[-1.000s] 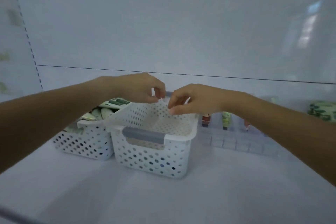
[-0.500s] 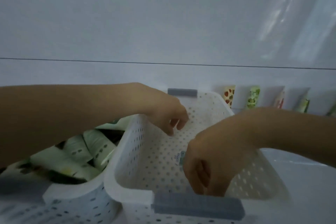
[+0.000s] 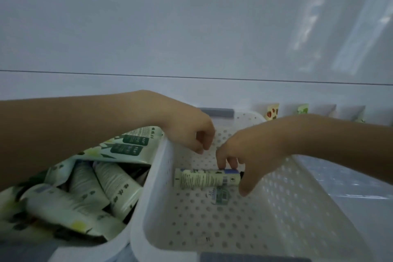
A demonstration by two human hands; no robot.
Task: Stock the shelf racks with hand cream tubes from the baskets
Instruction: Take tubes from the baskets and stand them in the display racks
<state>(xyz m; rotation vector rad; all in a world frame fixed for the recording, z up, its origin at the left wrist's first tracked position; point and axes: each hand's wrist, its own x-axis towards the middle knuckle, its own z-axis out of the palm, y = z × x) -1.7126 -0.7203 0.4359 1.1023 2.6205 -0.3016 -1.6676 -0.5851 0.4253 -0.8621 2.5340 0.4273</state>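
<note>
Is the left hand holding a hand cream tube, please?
No, the left hand is curled round nothing; the right hand pinches the tube in the basket.

The right grip [image 3: 248,155] is pinching one end of a hand cream tube [image 3: 202,177] inside the white basket [image 3: 148,202]. The left grip [image 3: 191,134] is hovering, fingers curled, above that basket's left wall.
</note>
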